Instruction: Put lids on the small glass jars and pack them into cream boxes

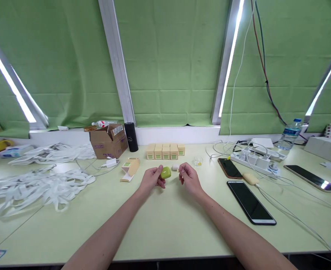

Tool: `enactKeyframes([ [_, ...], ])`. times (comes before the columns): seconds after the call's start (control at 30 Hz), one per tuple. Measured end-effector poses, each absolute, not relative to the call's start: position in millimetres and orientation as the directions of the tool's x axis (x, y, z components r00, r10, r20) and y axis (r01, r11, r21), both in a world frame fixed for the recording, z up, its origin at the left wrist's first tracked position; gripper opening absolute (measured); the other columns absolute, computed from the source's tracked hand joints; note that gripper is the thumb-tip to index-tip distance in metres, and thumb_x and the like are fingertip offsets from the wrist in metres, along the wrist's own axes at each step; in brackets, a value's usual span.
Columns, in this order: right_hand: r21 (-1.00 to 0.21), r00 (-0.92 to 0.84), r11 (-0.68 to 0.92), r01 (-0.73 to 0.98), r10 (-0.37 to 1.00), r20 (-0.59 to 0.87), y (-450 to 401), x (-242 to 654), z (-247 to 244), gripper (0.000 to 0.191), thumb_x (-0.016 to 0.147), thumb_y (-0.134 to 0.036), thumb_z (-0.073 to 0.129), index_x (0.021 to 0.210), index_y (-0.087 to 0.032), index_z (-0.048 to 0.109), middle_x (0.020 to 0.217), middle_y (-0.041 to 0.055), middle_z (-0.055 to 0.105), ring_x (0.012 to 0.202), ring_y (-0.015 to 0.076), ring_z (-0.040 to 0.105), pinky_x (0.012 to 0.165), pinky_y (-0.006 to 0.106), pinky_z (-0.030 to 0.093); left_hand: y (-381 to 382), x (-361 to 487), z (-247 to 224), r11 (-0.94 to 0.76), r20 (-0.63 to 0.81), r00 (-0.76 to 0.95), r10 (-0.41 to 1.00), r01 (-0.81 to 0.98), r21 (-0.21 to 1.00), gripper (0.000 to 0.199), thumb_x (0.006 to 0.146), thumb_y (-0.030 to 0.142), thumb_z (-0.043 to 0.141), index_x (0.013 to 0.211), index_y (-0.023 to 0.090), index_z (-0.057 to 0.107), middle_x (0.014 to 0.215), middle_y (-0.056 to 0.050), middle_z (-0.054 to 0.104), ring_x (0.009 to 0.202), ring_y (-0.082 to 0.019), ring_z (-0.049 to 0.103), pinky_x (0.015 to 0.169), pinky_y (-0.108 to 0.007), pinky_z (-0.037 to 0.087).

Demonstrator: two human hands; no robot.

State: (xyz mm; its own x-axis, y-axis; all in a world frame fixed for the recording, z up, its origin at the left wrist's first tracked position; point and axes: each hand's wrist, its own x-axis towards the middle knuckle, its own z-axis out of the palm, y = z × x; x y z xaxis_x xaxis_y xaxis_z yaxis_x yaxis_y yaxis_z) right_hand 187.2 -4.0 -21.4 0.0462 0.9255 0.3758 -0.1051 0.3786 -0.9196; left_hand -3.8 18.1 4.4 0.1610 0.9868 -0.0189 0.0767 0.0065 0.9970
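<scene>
Between thumb and fingers, my left hand point(152, 177) grips a small glossy green rounded case point(166, 172). To its right my right hand point(190, 180) is closed in a pinch. A tiny pale yellowish bit point(178, 170) shows at the fingertips, too small to name. On the table just behind and between both hands sits a small white rounded object point(175, 167). A clear plastic piece with a yellow spot point(198, 161) lies beyond my right hand. Left of my left hand rests an opened tan carton point(130, 168) with its flap folded out.
Several small tan boxes point(166, 151) stand in a row behind the hands. White straps point(50, 185) pile up at left, near a brown cardboard box point(109, 141) and black cylinder point(131, 137). At right are phones point(251, 202), a power strip point(257, 162), cables and a water bottle point(290, 135).
</scene>
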Motion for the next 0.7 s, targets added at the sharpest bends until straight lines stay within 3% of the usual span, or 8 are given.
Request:
enactKeyframes([
  [0.13, -0.928, 0.09, 0.362, -0.088, 0.931, 0.354, -2, 191, -22, 0.019, 0.088, -0.041, 0.057, 0.084, -0.022, 0.061, 0.065, -0.0041, 0.05, 0.058, 0.013, 0.049, 0.051, 0.024, 0.041, 13, -2, 7, 0.006, -0.02, 0.172, 0.985, 0.083, 0.997, 0.069, 0.074, 0.085, 0.063, 0.075, 0.016, 0.059, 0.053, -0.003, 0.066, 0.038, -0.015, 0.061, 0.045, -0.025, 0.049],
  [0.23, -0.92, 0.065, 0.387, -0.063, 0.921, 0.383, -2, 191, -23, 0.021, 0.083, -0.038, 0.065, 0.094, -0.021, 0.069, 0.077, 0.0002, 0.059, 0.071, 0.0157, 0.058, 0.06, 0.027, 0.05, 11, 0, 8, -0.008, -0.008, 0.183, 0.983, 0.084, 0.996, 0.07, 0.076, 0.085, 0.062, 0.075, 0.015, 0.06, 0.052, -0.003, 0.065, 0.036, -0.014, 0.059, 0.042, -0.024, 0.048],
  [0.43, -0.901, -0.031, 0.407, -0.15, 0.909, 0.416, -7, 177, -25, 0.057, 0.07, -0.029, 0.083, 0.124, -0.024, 0.066, 0.109, 0.0067, 0.067, 0.103, 0.0232, 0.069, 0.091, 0.04, 0.059, 8, 3, 7, -0.029, 0.014, 0.221, 0.975, 0.065, 0.997, 0.069, 0.077, 0.084, 0.062, 0.077, 0.015, 0.062, 0.052, -0.003, 0.065, 0.036, -0.014, 0.059, 0.042, -0.025, 0.049],
  [0.6, -0.903, -0.041, 0.343, -0.26, 0.93, 0.365, -6, 178, -24, 0.056, 0.068, -0.03, 0.086, 0.12, -0.024, 0.067, 0.108, 0.0063, 0.066, 0.098, 0.0231, 0.071, 0.087, 0.04, 0.062, 8, 4, 4, -0.012, -0.009, 0.288, 0.958, 0.072, 0.997, 0.07, 0.078, 0.085, 0.06, 0.078, 0.015, 0.061, 0.058, -0.006, 0.068, 0.04, -0.017, 0.061, 0.045, -0.028, 0.05],
  [0.7, -0.888, -0.008, 0.35, -0.299, 0.929, 0.37, -4, 185, -22, 0.053, 0.067, -0.031, 0.088, 0.116, -0.023, 0.068, 0.104, 0.0045, 0.066, 0.088, 0.0197, 0.072, 0.084, 0.037, 0.062, 10, 2, 1, -0.097, 0.082, 0.267, 0.96, 0.043, 0.994, 0.062, 0.084, 0.076, 0.06, 0.084, 0.014, 0.063, 0.067, -0.007, 0.07, 0.052, -0.018, 0.068, 0.056, -0.031, 0.055],
])
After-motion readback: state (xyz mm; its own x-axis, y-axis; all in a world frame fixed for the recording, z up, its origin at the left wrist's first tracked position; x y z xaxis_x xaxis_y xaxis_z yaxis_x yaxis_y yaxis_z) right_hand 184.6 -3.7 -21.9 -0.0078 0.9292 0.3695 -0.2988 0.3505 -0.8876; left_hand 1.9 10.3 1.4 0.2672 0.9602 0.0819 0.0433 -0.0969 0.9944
